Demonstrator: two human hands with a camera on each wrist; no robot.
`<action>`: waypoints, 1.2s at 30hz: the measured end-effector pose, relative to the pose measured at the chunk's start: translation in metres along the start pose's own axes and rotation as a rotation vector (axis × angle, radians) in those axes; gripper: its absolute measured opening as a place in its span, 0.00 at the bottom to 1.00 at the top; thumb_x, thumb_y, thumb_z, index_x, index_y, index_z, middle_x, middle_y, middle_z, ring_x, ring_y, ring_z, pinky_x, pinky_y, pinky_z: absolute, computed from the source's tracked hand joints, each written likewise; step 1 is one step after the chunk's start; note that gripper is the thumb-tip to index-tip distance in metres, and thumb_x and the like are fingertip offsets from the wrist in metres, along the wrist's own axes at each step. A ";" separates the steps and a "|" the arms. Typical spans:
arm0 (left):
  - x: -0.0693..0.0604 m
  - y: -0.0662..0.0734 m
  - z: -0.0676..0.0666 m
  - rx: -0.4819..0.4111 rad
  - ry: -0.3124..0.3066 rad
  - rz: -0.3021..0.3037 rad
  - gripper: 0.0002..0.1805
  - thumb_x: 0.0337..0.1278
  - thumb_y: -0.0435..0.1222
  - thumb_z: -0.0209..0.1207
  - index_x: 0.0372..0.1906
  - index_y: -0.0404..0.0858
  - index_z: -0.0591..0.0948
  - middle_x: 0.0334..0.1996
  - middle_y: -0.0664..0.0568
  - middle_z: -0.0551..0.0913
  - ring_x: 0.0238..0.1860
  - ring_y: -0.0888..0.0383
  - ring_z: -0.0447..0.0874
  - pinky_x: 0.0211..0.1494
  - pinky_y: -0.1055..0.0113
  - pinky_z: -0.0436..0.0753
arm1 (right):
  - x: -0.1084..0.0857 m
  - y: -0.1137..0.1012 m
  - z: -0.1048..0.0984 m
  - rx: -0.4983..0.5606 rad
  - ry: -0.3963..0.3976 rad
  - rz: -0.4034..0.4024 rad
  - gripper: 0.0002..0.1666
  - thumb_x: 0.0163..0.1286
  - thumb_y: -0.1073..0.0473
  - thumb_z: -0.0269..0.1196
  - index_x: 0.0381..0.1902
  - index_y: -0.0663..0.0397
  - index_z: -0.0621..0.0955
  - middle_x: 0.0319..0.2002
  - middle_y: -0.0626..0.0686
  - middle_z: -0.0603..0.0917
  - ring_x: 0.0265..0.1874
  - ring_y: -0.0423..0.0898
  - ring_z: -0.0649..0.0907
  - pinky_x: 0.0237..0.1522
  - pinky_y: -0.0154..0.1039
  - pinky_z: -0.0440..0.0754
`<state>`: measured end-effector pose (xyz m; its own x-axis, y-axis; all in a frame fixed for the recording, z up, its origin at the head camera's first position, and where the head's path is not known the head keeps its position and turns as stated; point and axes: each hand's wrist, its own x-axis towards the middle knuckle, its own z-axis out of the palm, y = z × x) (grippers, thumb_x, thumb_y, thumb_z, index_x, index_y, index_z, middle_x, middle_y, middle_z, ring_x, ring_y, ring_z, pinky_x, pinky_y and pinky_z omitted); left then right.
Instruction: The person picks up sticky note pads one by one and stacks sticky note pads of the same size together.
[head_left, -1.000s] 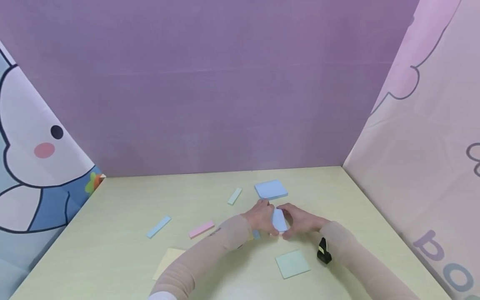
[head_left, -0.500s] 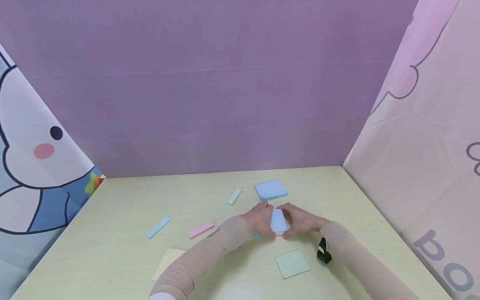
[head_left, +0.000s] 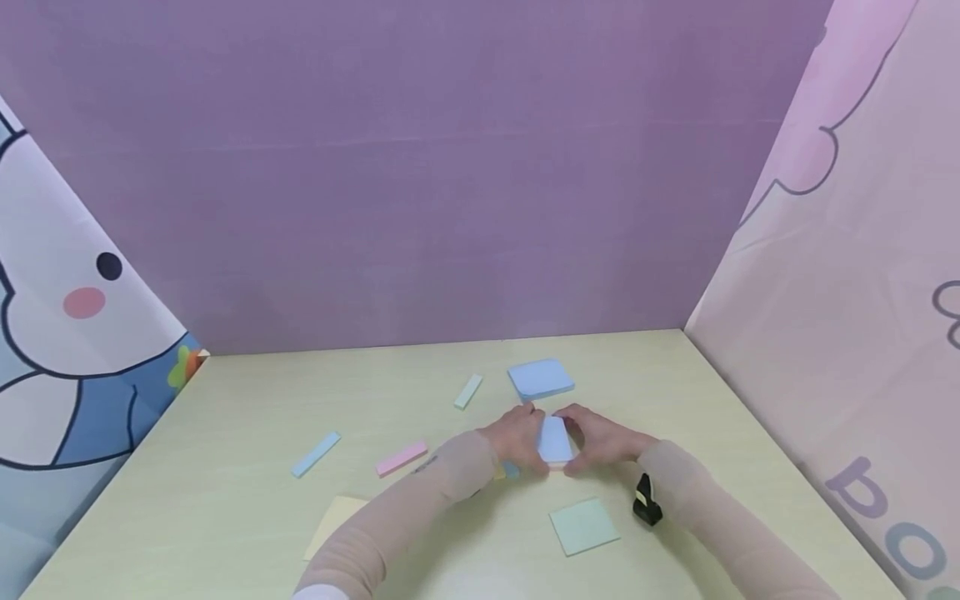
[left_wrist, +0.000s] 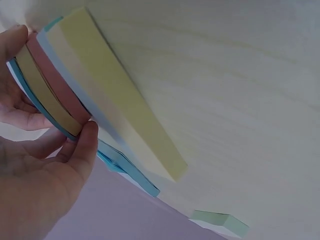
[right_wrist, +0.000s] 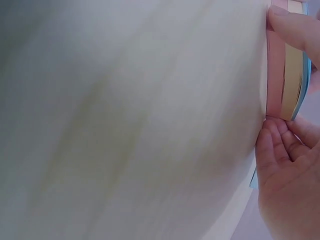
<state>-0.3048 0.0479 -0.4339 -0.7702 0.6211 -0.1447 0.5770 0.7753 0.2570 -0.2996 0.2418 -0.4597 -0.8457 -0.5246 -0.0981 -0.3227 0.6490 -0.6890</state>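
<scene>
In the head view, both hands hold a small stack of sticky note pads at the table's middle right. My left hand grips its left side and my right hand its right side, with fingers at the far end and thumbs near. The wrist views show blue on top, yellow between, and pink at the bottom. Just left of the stack lies a thick yellow strip pad with a light blue layer under it; in the head view the left hand mostly hides it.
A blue pad lies beyond the hands, with a pale green strip to its left. Pink and blue strips lie further left. Nearer are a yellow square, partly under the left forearm, and a green square.
My left hand's fingertips have shifted slightly left and nearer, and more of the stack's blue top shows between the hands. The right hand stays almost still.
</scene>
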 end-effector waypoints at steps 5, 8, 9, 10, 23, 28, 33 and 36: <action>-0.004 0.002 -0.001 -0.016 -0.012 0.006 0.48 0.33 0.50 0.70 0.62 0.33 0.65 0.48 0.49 0.71 0.47 0.58 0.69 0.50 0.71 0.73 | -0.001 0.000 -0.002 0.009 0.001 0.000 0.45 0.42 0.56 0.74 0.58 0.59 0.66 0.56 0.54 0.69 0.59 0.54 0.67 0.64 0.55 0.59; -0.014 0.005 -0.006 -0.044 0.008 -0.013 0.50 0.33 0.49 0.70 0.64 0.32 0.62 0.55 0.46 0.69 0.53 0.55 0.67 0.54 0.69 0.73 | -0.001 -0.002 -0.001 0.019 -0.011 -0.008 0.45 0.42 0.56 0.74 0.58 0.58 0.66 0.56 0.54 0.69 0.59 0.54 0.67 0.64 0.55 0.60; -0.019 0.007 -0.009 -0.056 0.025 -0.016 0.49 0.34 0.49 0.70 0.64 0.32 0.64 0.55 0.46 0.69 0.54 0.54 0.67 0.54 0.68 0.73 | 0.000 -0.003 0.000 0.021 -0.016 -0.016 0.45 0.42 0.56 0.74 0.58 0.58 0.66 0.56 0.54 0.69 0.59 0.54 0.67 0.63 0.55 0.60; -0.024 0.010 -0.012 -0.064 0.041 -0.018 0.47 0.35 0.48 0.70 0.63 0.33 0.65 0.55 0.47 0.69 0.54 0.54 0.67 0.53 0.67 0.74 | 0.000 -0.003 0.000 0.022 -0.020 -0.019 0.45 0.42 0.56 0.74 0.58 0.58 0.66 0.56 0.54 0.69 0.59 0.53 0.67 0.63 0.54 0.60; -0.062 0.066 0.003 0.113 -0.031 0.131 0.31 0.35 0.57 0.67 0.42 0.39 0.80 0.38 0.57 0.83 0.42 0.63 0.78 0.49 0.74 0.75 | 0.004 -0.002 0.000 -0.044 0.018 0.017 0.48 0.40 0.51 0.76 0.59 0.53 0.67 0.57 0.51 0.69 0.60 0.51 0.66 0.65 0.51 0.61; -0.061 0.073 0.018 0.176 -0.050 0.108 0.40 0.30 0.61 0.67 0.49 0.38 0.78 0.49 0.53 0.79 0.52 0.59 0.75 0.56 0.73 0.72 | 0.002 -0.002 0.002 -0.053 0.013 0.025 0.49 0.39 0.52 0.76 0.59 0.53 0.67 0.58 0.52 0.69 0.61 0.51 0.66 0.65 0.51 0.60; -0.058 0.076 0.025 0.211 -0.079 0.150 0.35 0.34 0.57 0.67 0.49 0.41 0.77 0.49 0.51 0.76 0.47 0.60 0.76 0.50 0.73 0.76 | -0.002 -0.002 0.001 -0.093 0.018 0.032 0.49 0.42 0.51 0.74 0.61 0.55 0.65 0.61 0.56 0.67 0.63 0.55 0.64 0.65 0.55 0.59; -0.058 0.077 0.024 0.218 -0.075 0.159 0.32 0.35 0.54 0.67 0.47 0.41 0.77 0.50 0.51 0.76 0.45 0.60 0.76 0.49 0.74 0.76 | -0.002 -0.002 0.000 -0.091 0.017 0.037 0.51 0.42 0.51 0.74 0.62 0.56 0.64 0.62 0.57 0.66 0.63 0.56 0.63 0.65 0.55 0.59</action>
<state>-0.2088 0.0747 -0.4291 -0.6475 0.7377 -0.1912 0.7404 0.6684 0.0715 -0.2972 0.2422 -0.4580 -0.8647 -0.4901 -0.1098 -0.3275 0.7159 -0.6166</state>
